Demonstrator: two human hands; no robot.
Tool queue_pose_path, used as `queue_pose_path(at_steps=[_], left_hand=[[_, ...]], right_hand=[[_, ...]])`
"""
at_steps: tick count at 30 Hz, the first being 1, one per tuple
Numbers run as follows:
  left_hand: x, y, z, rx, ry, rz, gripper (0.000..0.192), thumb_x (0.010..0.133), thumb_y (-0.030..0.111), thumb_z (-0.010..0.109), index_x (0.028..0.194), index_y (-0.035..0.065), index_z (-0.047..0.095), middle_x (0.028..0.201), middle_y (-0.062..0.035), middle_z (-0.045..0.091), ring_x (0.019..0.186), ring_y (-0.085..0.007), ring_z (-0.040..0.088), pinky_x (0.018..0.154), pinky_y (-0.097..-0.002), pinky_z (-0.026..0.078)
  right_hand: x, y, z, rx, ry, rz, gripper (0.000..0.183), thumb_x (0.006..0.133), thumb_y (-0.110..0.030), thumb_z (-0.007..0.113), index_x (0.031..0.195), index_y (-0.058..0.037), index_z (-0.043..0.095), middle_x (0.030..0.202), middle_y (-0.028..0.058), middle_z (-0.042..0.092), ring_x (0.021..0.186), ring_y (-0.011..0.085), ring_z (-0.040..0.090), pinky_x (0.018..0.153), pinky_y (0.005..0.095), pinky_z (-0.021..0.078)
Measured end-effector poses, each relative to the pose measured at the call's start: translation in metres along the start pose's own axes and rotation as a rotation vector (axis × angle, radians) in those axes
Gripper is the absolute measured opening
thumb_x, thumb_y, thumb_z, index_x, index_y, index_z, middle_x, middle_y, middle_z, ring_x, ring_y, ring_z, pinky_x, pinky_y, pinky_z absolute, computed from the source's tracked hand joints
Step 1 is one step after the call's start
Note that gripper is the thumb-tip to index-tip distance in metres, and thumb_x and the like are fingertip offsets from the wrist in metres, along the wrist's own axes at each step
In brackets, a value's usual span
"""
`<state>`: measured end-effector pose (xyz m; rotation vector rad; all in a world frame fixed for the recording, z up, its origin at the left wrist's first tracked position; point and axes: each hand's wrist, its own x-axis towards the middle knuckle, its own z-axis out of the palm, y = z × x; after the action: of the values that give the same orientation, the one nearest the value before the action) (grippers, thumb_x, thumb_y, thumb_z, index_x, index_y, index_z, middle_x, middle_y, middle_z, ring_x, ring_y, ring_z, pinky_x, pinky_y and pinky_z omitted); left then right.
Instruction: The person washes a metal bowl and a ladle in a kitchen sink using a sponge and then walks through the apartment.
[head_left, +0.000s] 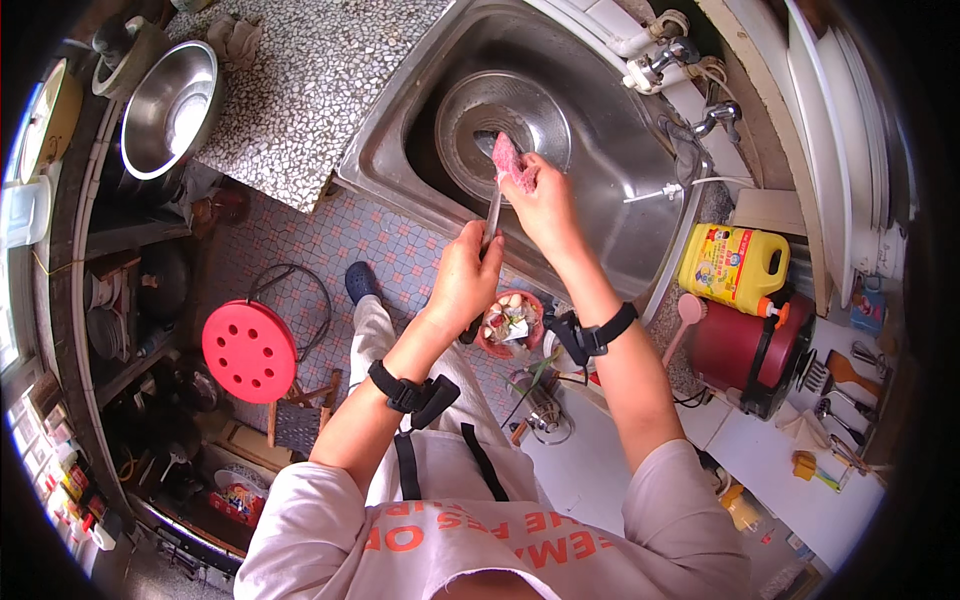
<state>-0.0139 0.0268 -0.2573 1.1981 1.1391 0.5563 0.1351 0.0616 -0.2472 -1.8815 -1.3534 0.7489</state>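
My left hand (466, 274) grips the dark handle of a long metal kitchen utensil (493, 210), which slants up over the sink's near edge. Closed around a pink cloth (508, 159), my right hand (541, 196) presses it against the utensil's upper part. The utensil's head is partly hidden by the cloth, so whether it is a ladle or a spoon cannot be told. Below the cloth, a round steel basin (457, 139) rests in the stainless-steel sink (622, 217). Both wrists wear black straps with small devices.
Taps (716, 118) stand beyond the sink's right side. A yellow detergent jug (724, 262), a pink brush (691, 309) and a dark red appliance (739, 349) sit to the right. A steel bowl (169, 112) lies left of the speckled counter (300, 90). A red stool (250, 351) stands on the floor.
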Motion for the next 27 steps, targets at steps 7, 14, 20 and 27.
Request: queue_pose_path(at_steps=[7, 14, 20, 27], left_hand=[[0.001, -0.017, 0.004, 0.090, 0.108, 0.217, 0.020, 0.092, 0.016, 0.058, 0.090, -0.0024, 0.051, 0.060, -0.0111, 0.052, 0.050, -0.0153, 0.052, 0.047, -0.0329, 0.039], [0.000, -0.008, -0.010, -0.197, -0.044, -0.021, 0.019, 0.098, 0.020, 0.053, 0.099, 0.0008, 0.052, 0.061, 0.0003, 0.048, 0.038, -0.0076, 0.043, 0.035, -0.0248, 0.032], [-0.007, 0.002, -0.023, -0.444, -0.146, -0.220, 0.026, 0.098, 0.020, 0.053, 0.114, -0.0004, 0.054, 0.060, 0.0018, 0.044, 0.038, -0.0073, 0.041, 0.035, -0.0237, 0.033], [-0.003, 0.001, -0.022, -0.490, -0.174, -0.235, 0.025, 0.097, 0.019, 0.053, 0.113, 0.0001, 0.054, 0.060, 0.0019, 0.044, 0.038, -0.0080, 0.042, 0.035, -0.0233, 0.033]], right_hand=[[-0.008, 0.005, 0.005, 0.035, 0.000, 0.029, 0.019, 0.078, -0.013, 0.068, 0.087, 0.0011, 0.060, 0.075, 0.0215, 0.064, 0.077, 0.0371, 0.066, 0.065, 0.0391, 0.0499], [0.019, 0.037, -0.030, -0.023, 0.225, 0.051, 0.014, 0.085, -0.013, 0.066, 0.091, 0.0000, 0.065, 0.083, 0.0121, 0.070, 0.076, 0.0154, 0.066, 0.069, 0.0301, 0.0503], [0.017, 0.003, -0.042, 0.271, 0.199, 0.130, 0.018, 0.083, -0.013, 0.069, 0.093, 0.0024, 0.065, 0.084, 0.0061, 0.068, 0.076, 0.0095, 0.062, 0.070, 0.0246, 0.0486], [0.009, -0.002, -0.019, 0.354, -0.026, 0.180, 0.023, 0.075, -0.019, 0.074, 0.085, 0.0005, 0.066, 0.078, 0.0068, 0.067, 0.071, 0.0100, 0.062, 0.065, 0.0267, 0.0489]])
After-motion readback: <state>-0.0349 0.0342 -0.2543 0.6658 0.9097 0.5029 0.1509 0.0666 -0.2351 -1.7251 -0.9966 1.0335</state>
